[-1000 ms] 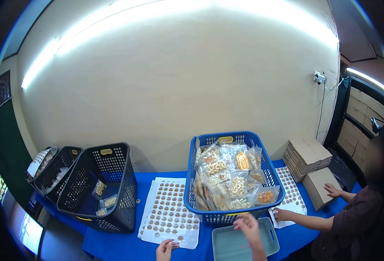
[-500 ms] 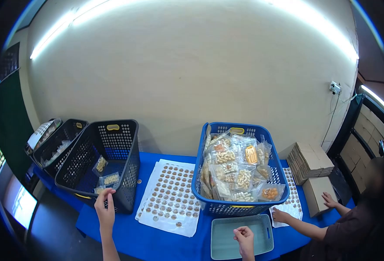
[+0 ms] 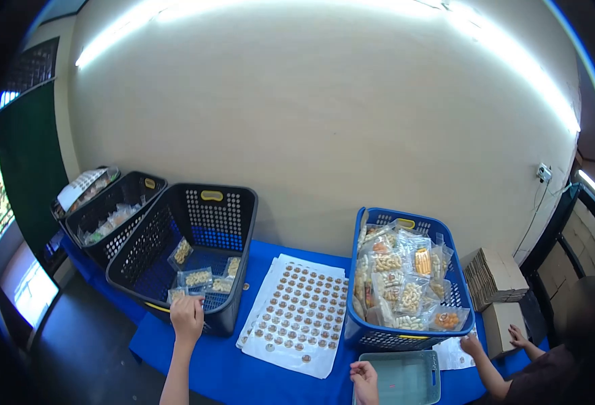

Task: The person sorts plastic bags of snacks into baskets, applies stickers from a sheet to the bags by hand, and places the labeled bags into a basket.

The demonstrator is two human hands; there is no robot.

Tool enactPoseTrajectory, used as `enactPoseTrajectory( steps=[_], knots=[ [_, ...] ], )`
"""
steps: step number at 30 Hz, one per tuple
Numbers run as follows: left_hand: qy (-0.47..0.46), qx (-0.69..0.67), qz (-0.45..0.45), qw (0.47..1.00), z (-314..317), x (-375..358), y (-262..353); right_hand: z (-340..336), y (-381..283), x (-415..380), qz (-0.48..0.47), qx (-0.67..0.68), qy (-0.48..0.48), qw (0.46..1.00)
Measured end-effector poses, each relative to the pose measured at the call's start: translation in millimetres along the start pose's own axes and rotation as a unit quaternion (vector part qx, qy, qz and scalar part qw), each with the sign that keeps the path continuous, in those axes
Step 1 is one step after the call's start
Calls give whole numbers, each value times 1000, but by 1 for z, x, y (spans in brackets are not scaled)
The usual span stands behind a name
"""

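My left hand is at the near rim of a black perforated basket, fingers curled together. Whether anything sits in them is hidden. Inside that basket lie several small clear packets of pale snack pieces, just beyond the hand. My right hand is over the left edge of a grey-green tray, its fingers bent in toward the thumb; I cannot make out anything in them. Between the hands, sheets of round stickers lie overlapped on the blue cloth.
A blue basket heaped with filled packets stands right of the sheets. Beyond it are stacked flat cardboard and a carton, touched by a co-worker's hand. More black baskets stand at left.
The view has swung left, so everything sits further right. My left hand's fingers have curled down at the basket rim. My right hand has shifted toward the tray's left edge. More packets show in the black basket.
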State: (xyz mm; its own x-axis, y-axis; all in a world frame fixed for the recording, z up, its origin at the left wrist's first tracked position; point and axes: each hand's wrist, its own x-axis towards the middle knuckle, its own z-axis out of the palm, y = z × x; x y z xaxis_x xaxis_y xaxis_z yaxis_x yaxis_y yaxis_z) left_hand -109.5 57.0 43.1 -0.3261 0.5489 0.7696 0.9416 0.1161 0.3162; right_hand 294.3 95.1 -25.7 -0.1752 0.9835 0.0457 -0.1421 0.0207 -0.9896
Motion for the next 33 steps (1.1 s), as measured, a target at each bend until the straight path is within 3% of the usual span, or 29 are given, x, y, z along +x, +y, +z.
enactPoseTrajectory(
  steps=[3,6,10,15,18,20,21,22,24,28,33],
  knots=[
    [7,-5,52,999,-7,4,-1,33,-6,-1,24,44,-32,998],
    [-66,-71,30,995,-21,12,-12,53,-3,-5,39,45,-23,998],
    [-33,-140,-143,979,-49,52,-52,64,0,-20,11,-12,-5,1000],
    [60,-46,-132,988,-60,71,-141,76,-2,-44,-8,-31,54,998],
    [145,178,-35,973,-53,56,-173,83,8,-54,8,-16,75,997],
    [-77,98,-216,968,-51,41,-195,96,11,-56,-1,-32,80,996],
    [-151,79,-284,944,-64,52,-170,104,12,-56,-3,-41,81,996],
    [-205,87,-270,937,-66,52,-169,111,16,-55,14,-27,76,997],
    [-244,92,-257,931,-65,51,-177,126,22,-47,43,0,60,997],
    [-269,63,-252,927,-78,48,-167,190,0,-25,-2,-16,32,999],
    [-295,18,-258,920,-96,28,-159,265,-25,5,-225,-238,-47,944]
  ],
)
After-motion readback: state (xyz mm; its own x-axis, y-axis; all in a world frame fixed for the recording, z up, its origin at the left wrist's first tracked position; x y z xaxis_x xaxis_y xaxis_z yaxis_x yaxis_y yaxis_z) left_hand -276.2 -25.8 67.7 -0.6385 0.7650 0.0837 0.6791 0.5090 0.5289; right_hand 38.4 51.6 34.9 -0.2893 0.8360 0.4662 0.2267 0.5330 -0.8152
